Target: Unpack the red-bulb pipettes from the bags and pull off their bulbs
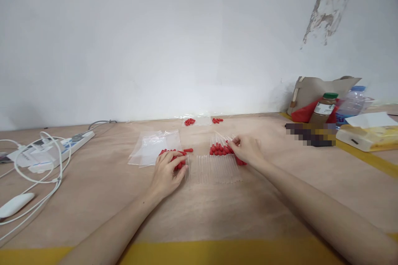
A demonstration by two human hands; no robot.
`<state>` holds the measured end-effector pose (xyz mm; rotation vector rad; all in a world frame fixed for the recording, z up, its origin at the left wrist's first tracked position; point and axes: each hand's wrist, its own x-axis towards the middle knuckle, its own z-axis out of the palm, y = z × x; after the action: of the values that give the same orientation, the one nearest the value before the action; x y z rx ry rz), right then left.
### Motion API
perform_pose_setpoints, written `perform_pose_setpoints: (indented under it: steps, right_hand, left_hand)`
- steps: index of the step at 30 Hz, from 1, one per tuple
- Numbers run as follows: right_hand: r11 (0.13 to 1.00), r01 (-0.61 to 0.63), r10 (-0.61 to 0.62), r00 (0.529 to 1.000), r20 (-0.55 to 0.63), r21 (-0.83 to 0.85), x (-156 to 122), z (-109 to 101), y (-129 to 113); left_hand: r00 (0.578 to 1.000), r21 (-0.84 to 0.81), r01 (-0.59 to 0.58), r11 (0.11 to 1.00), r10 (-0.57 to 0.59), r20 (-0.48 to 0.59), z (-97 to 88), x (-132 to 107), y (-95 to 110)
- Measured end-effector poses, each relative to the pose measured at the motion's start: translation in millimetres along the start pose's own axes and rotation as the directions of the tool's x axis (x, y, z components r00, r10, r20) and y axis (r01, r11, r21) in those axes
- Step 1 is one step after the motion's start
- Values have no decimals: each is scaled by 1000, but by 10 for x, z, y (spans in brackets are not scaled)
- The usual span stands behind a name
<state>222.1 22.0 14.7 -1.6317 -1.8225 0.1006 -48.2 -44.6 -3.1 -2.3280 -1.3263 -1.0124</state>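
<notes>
Red rubber dropper bulbs lie in a heap left of centre, partly covered by my left hand. Its bent fingers and thumb close around some of the bulbs. Just right of that hand is a row of clear thin tubes, laid side by side. Behind the row are several droppers with red bulbs, their clear stems pointing toward the wall. At the right edge of this group my right hand pinches a dropper, mostly hidden by its fingers. More red bulbs show beneath that hand.
Clear plastic bags lie behind my left hand. Small groups of red bulbs rest on plastic near the wall. A power strip with white cables is at left. A jar, a bottle and a tissue pack stand right.
</notes>
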Motion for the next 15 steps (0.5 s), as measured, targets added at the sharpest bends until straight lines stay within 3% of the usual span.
perform_pose_setpoints:
  steps: [3,7,11,15]
  right_hand:
    - [962,254,-252,967,-34,103,-191,-88,92]
    - [833,534,-522,845,-112,144,-514,-61,147]
    - [753,639,-623,769,-141,157,-698,57,57]
    - [712,689,-672,724,-152,133,-747,133,-39]
  left_hand:
    - [999,-31,-30,999,30,-14,-2,-4,94]
    - [989,-49,-145,988,145,-2,44,-15,280]
    - [966,-30,-255,967,256,48,132,-30,424]
    - [959,-9,-279,960,279,52,184,-38,487]
